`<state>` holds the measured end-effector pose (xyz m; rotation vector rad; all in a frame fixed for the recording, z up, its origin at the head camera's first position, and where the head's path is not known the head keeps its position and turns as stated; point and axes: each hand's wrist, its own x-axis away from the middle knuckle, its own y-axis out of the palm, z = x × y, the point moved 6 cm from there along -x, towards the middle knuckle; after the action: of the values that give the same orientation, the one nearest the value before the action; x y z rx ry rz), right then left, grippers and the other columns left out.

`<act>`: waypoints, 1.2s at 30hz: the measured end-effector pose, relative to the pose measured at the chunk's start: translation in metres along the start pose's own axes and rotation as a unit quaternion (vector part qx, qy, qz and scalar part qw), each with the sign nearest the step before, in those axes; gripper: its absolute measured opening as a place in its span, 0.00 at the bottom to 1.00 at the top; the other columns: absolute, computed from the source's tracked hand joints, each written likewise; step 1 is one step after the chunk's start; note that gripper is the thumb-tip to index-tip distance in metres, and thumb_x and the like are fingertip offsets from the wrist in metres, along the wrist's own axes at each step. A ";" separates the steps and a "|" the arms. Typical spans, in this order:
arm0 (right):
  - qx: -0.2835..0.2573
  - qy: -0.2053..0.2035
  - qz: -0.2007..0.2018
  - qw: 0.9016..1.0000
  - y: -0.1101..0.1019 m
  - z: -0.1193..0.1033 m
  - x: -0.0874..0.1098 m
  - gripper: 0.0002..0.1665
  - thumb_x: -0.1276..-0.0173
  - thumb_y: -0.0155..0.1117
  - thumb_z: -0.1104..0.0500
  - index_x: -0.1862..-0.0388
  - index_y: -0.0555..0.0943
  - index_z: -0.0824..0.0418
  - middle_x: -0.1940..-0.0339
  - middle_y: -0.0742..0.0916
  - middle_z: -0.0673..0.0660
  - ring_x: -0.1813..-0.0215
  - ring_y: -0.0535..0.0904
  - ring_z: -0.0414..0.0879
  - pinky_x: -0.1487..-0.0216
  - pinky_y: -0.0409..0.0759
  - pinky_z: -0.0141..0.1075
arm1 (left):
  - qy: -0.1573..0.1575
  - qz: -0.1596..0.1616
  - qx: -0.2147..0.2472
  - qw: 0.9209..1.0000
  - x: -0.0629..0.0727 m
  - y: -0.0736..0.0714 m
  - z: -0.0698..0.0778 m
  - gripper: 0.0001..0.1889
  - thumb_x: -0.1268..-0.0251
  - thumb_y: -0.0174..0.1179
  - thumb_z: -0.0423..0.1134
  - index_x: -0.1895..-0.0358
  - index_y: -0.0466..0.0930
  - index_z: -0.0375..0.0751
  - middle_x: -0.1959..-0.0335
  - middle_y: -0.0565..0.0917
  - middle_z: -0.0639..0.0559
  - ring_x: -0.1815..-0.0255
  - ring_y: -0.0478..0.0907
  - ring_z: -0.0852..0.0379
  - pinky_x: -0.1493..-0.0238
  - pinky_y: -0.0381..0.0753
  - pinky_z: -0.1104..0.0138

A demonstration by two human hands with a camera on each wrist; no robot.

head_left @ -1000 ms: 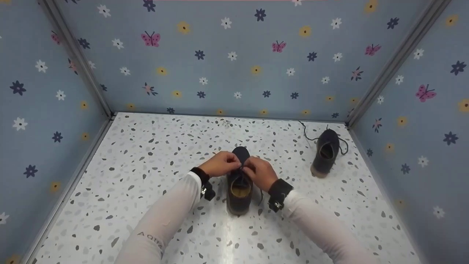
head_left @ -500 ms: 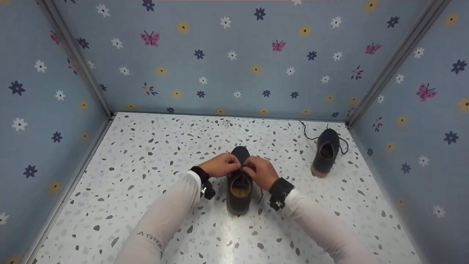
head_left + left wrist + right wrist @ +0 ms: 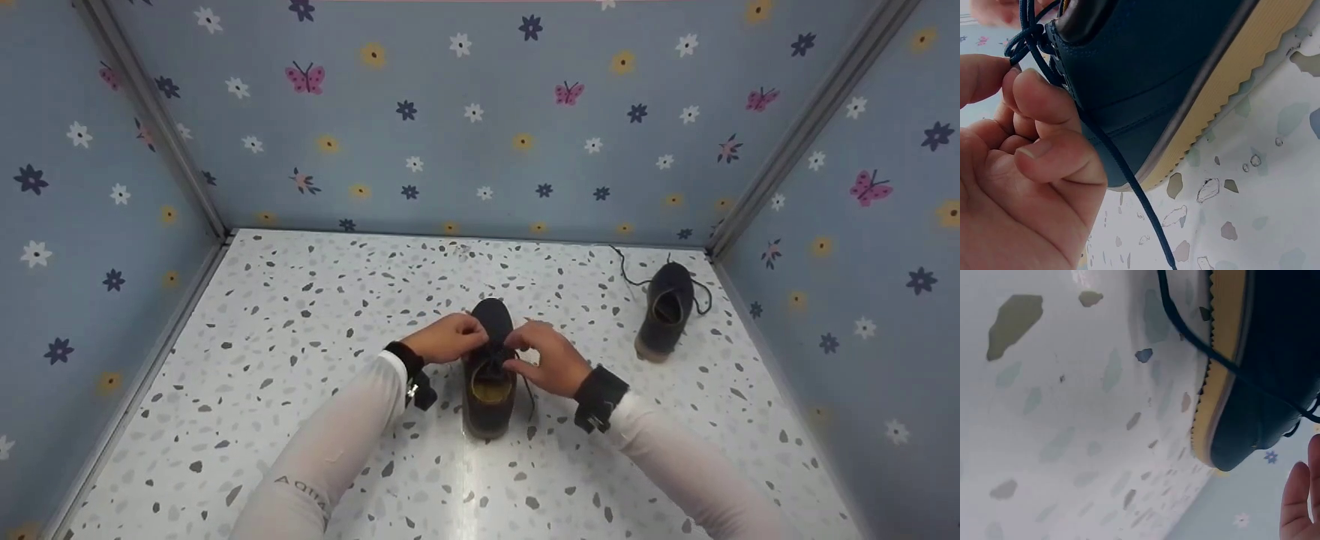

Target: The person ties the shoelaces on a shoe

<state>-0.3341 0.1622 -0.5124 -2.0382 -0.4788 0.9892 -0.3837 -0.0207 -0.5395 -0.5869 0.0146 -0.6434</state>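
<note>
A dark blue lace-up shoe (image 3: 487,420) with a pale ridged sole stands on the speckled surface, toe pointing away from me. At its laces, my left hand (image 3: 444,339) pinches a loop of the shoelace (image 3: 1019,48) between thumb and index finger; the other fingers curl in. A loose lace end hangs down the shoe's side in the left wrist view. Close by on the right of the laces is my right hand (image 3: 553,361), thumb and index finger spread apart. In the right wrist view, straight fingers (image 3: 1296,500) show near the shoe, with another lace end (image 3: 1202,344) trailing across its side.
A second dark shoe (image 3: 661,337) stands at the back right, its untied laces (image 3: 624,270) spread out to both sides. Blue panels (image 3: 465,165) printed with flowers and butterflies enclose the white speckled surface (image 3: 300,300) at the back and both sides.
My right hand has drawn back to the right from the laces, and its thumb and index finger have parted. My left hand stays at about the same spot.
</note>
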 end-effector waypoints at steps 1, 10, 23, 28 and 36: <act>0.002 -0.018 -0.004 1.000 -0.001 -0.005 0.000 0.17 0.34 0.78 0.54 0.51 0.82 0.58 0.57 0.86 0.53 0.56 0.81 0.44 0.53 0.82 0.38 | -0.001 0.001 -0.002 1.000 0.000 0.000 0.000 0.14 0.20 0.53 0.45 0.55 0.85 0.39 0.70 0.81 0.54 0.70 0.77 0.60 0.66 0.75 0.69; 0.042 -0.105 0.008 0.994 0.006 -0.033 -0.004 0.15 0.41 0.83 0.57 0.60 0.85 0.56 0.61 0.83 0.53 0.58 0.80 0.45 0.55 0.81 0.37 | 0.001 0.025 0.004 1.000 0.001 0.000 0.001 0.11 0.21 0.55 0.43 0.56 0.83 0.40 0.71 0.79 0.55 0.70 0.76 0.60 0.66 0.75 0.68; -0.002 -0.046 0.035 0.998 0.003 -0.020 -0.002 0.11 0.42 0.70 0.70 0.65 0.78 0.60 0.66 0.82 0.53 0.63 0.81 0.46 0.59 0.83 0.31 | 0.016 0.086 0.025 0.996 0.000 -0.004 0.003 0.03 0.40 0.63 0.33 0.66 0.78 0.43 0.70 0.80 0.55 0.69 0.76 0.59 0.66 0.76 0.69; -0.025 0.028 0.029 0.999 -0.003 -0.004 0.001 0.08 0.39 0.68 0.68 0.66 0.78 0.59 0.67 0.82 0.55 0.64 0.80 0.48 0.61 0.81 0.34 | 0.010 0.076 0.050 0.996 0.001 -0.005 0.002 0.13 0.37 0.60 0.32 0.50 0.81 0.37 0.66 0.84 0.51 0.67 0.78 0.58 0.64 0.79 0.68; -0.062 0.124 0.039 0.990 -0.014 0.017 0.004 0.07 0.32 0.67 0.66 0.69 0.79 0.59 0.72 0.82 0.52 0.68 0.76 0.39 0.63 0.76 0.32 | 0.007 0.083 -0.002 0.997 0.007 -0.011 -0.003 0.15 0.34 0.58 0.34 0.49 0.90 0.43 0.55 0.91 0.49 0.63 0.82 0.60 0.57 0.82 0.67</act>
<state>-0.3454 0.1817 -0.5091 -2.2703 -0.3361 0.7518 -0.3851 -0.0330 -0.5346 -0.5794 0.0762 -0.4866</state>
